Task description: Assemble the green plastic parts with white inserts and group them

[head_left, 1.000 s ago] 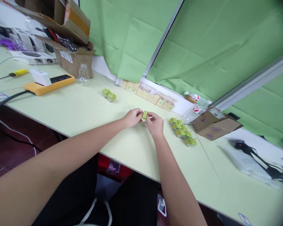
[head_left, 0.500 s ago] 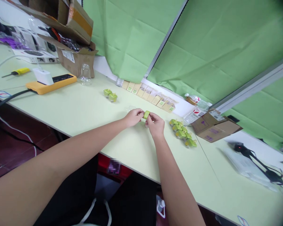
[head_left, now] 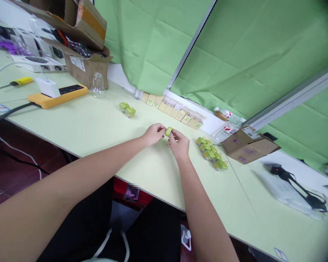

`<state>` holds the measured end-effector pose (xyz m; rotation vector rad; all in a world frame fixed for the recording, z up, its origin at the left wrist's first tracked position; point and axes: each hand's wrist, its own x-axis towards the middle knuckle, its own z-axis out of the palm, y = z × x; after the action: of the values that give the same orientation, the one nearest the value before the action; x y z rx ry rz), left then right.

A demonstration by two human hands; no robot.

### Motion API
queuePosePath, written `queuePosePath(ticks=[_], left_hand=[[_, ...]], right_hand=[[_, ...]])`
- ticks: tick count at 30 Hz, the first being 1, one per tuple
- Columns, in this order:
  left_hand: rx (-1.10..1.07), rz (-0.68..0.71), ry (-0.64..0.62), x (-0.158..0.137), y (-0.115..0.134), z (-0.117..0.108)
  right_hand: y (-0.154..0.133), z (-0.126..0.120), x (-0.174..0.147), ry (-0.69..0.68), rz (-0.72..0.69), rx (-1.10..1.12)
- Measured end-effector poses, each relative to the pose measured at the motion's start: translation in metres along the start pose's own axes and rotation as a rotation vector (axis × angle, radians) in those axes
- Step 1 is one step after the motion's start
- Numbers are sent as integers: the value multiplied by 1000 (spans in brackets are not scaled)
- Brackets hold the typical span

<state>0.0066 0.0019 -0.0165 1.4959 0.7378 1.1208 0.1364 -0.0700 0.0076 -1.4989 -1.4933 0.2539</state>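
Note:
In front of me, above the table, my right hand [head_left: 179,144] pinches a small green cap [head_left: 168,131] between thumb and fingers. My left hand [head_left: 154,134] is closed, its fingertips pressed together right at the cap's left side; whatever they hold is too small or hidden to make out. Several clear cups with green caps [head_left: 209,154], some with a yellowish loop on top, stand in a group to the right of my right hand. Two more green-capped cups [head_left: 127,109] are at the back left. A clear plastic piece [head_left: 150,124] lies just behind my left hand.
A row of small open cartons [head_left: 170,107] runs along the back edge. Plastic bottles [head_left: 226,131] and a cardboard box [head_left: 248,145] are at right. At left are an orange power strip [head_left: 57,97], a yellow screwdriver [head_left: 23,81], a clear plastic bottle [head_left: 97,85] and a cardboard box [head_left: 87,71].
Both hands and the green cap stay nearly in place, with a slight shift to the left in view. The cap is still between the fingertips, and the cups have not moved.

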Motion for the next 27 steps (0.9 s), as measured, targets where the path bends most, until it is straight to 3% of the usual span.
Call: queuePosePath(ticks=[7,10,12,16,27], left_hand=[[-26,19,3,1,2,1],[-64,11,-11,0,4,2],[-78,24,-42,-2,5,3],[-73,59,-58,-2,4,4],[39,33,49,8,-9,-2]], right_hand=[[-4,-2,0,131,-42,-48],[-3,-2,3,209,17,54],[-1,-2,5,157,94,190],[1,-1,8,-91,196,409],[-1,4,6,-189,355,755]])
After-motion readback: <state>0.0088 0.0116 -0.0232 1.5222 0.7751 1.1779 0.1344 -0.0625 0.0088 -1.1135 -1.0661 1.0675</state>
